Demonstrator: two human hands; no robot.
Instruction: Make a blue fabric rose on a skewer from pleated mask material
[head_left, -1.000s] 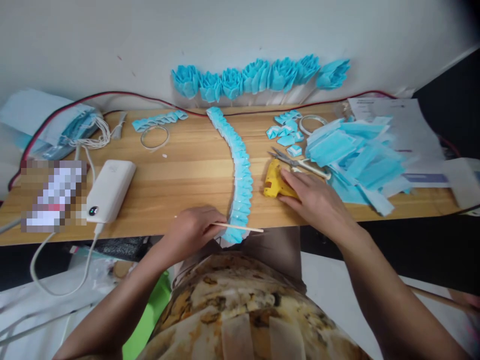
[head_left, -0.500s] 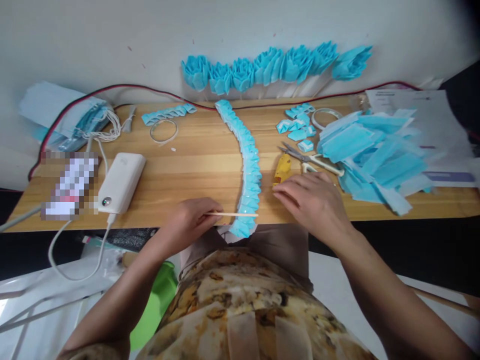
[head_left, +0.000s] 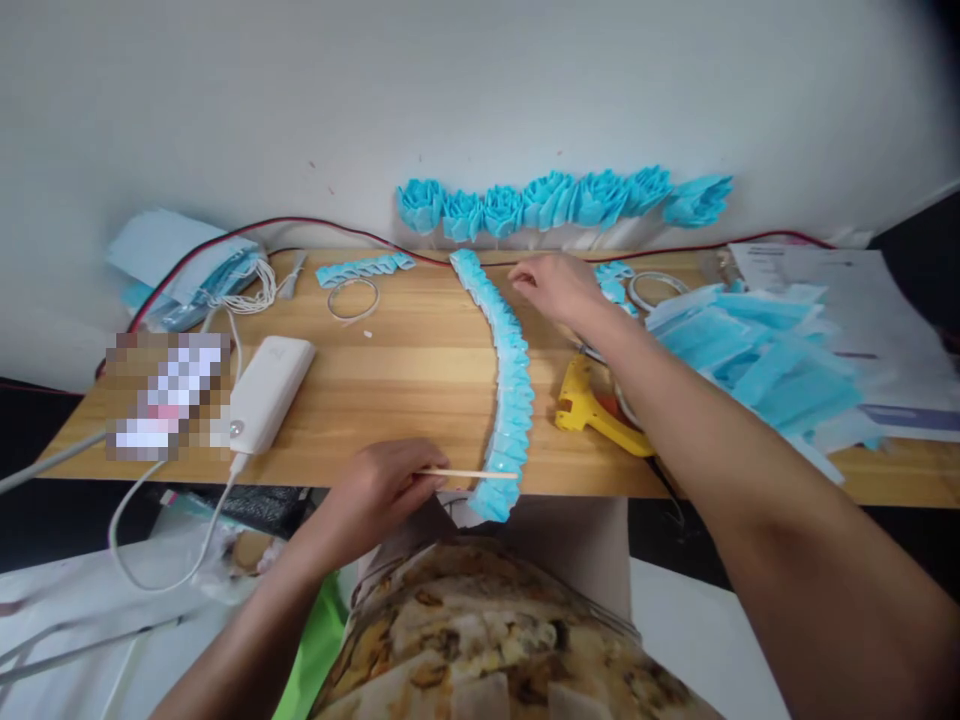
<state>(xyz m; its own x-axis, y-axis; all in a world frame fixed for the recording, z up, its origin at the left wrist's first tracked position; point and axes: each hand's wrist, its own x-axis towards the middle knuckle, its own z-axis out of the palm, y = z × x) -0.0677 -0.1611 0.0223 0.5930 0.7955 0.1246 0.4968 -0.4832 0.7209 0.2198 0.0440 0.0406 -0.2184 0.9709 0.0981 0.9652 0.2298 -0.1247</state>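
My left hand pinches a thin wooden stick at the table's front edge. The stick's tip lies on the near end of a long curved strip of folded blue pieces. My right hand is stretched out to the back of the wooden table, fingers loosely curled, beside the strip's far end and next to small folded blue pieces. Nothing shows in that hand. A yellow glue gun lies under my right forearm.
Blue paper-like flowers line the wall. A heap of blue face masks and papers fill the right side. A white power bank with cable, a tape ring, mask packs and a red wire sit at left.
My right hand left the yellow glue gun and reached forward to the back of the table near the strip's far end. The left hand kept the stick in place. The view tilted.
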